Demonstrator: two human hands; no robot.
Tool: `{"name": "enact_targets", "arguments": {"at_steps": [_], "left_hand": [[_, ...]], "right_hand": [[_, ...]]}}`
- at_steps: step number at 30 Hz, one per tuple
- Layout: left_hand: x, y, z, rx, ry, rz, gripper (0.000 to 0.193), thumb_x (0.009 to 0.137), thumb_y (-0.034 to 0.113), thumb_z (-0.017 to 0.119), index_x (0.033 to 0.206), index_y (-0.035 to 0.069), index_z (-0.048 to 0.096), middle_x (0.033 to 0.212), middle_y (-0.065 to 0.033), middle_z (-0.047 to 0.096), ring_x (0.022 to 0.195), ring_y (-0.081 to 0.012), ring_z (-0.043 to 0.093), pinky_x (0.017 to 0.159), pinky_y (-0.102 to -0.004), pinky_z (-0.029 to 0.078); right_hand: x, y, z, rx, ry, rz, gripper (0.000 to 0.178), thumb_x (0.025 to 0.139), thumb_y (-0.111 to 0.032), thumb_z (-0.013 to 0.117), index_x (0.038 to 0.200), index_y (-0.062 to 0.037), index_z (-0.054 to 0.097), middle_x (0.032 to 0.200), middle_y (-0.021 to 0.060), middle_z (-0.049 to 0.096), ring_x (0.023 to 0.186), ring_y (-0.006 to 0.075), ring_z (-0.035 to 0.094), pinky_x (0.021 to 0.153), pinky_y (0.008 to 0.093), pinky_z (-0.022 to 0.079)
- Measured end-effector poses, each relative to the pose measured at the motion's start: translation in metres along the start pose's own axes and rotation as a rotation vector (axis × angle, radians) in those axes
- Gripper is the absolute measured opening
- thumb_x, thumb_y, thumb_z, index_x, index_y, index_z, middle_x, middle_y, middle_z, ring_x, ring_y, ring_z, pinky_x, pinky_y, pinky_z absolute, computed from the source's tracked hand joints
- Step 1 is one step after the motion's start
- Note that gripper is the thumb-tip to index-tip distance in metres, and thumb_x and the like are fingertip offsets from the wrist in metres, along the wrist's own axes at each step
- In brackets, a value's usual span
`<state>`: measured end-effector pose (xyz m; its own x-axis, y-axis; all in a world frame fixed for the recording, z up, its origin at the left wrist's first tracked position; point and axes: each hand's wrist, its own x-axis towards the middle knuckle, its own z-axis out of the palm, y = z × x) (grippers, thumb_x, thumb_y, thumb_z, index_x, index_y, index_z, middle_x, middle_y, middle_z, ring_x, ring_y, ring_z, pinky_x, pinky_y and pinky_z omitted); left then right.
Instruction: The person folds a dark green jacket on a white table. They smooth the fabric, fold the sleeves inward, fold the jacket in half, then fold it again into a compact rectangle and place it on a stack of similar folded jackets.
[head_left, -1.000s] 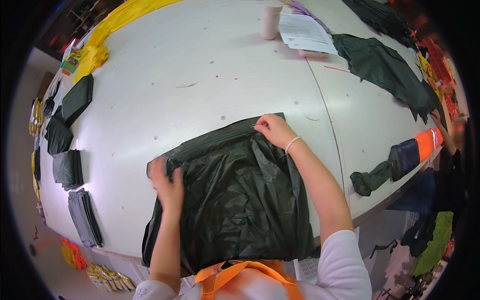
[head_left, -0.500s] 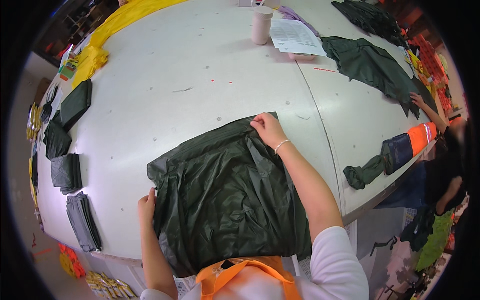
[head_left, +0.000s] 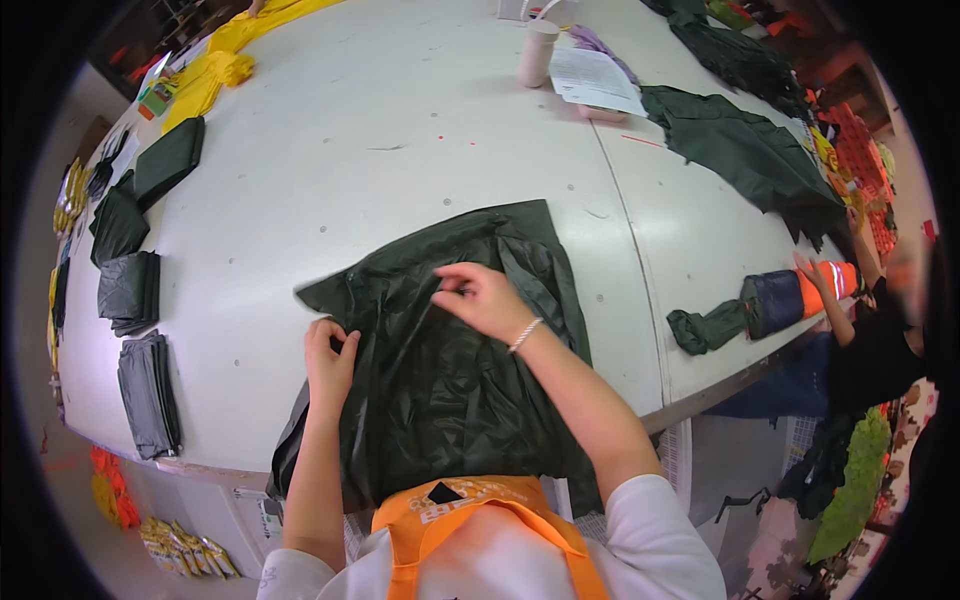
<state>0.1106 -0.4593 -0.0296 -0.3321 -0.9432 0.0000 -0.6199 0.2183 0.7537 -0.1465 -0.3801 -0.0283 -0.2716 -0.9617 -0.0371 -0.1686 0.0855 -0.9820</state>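
- The right hand [head_left: 485,300], having left the far right corner of the dark green cloth [head_left: 445,400], is now curling over its far half, thumb and forefinger standing apart.
- The left hand [head_left: 331,360] is touching the cloth's left side; whether clamping, I cannot tell.
- The cloth is lying at the worktop's [head_left: 300,150] near edge, looking shiny and wrinkled.
- Flat folded packs [head_left: 148,395] are lining the left edge.

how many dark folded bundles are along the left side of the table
4, far to near: smooth bundle, loose bundle, squarish bundle, long bundle. Others may be hidden.
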Motion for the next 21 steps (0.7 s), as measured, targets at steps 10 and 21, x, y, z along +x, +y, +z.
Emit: {"name": "enact_targets", "arguments": {"at_steps": [10,21], "left_hand": [[-0.095,0.102,-0.027,-0.121,-0.054,0.289,0.026,0.067,0.0,0.075,0.072,0.003,0.05,0.078,-0.0107,0.046,0.073,-0.0288,0.05,0.065,-0.0339,0.042],[-0.094,0.07,-0.057,-0.954,-0.143,-0.088,0.031,0.073,-0.006,0.067,0.091,0.008,0.045,0.09,0.0011,0.047,0.089,-0.0094,0.048,0.083,-0.0233,0.04]], "right_hand": [[-0.023,-0.09,0.035,-0.028,-0.621,-0.151,0.045,0.08,-0.02,0.073,0.118,-0.0016,0.058,0.088,0.0065,0.067,0.071,0.0099,0.055,0.068,0.0255,0.048],[-0.08,-0.107,0.058,0.255,-0.079,0.003,0.011,0.09,-0.011,0.062,0.088,-0.0003,0.061,0.068,-0.0023,0.055,0.062,0.0024,0.048,0.057,0.0176,0.04]]}}
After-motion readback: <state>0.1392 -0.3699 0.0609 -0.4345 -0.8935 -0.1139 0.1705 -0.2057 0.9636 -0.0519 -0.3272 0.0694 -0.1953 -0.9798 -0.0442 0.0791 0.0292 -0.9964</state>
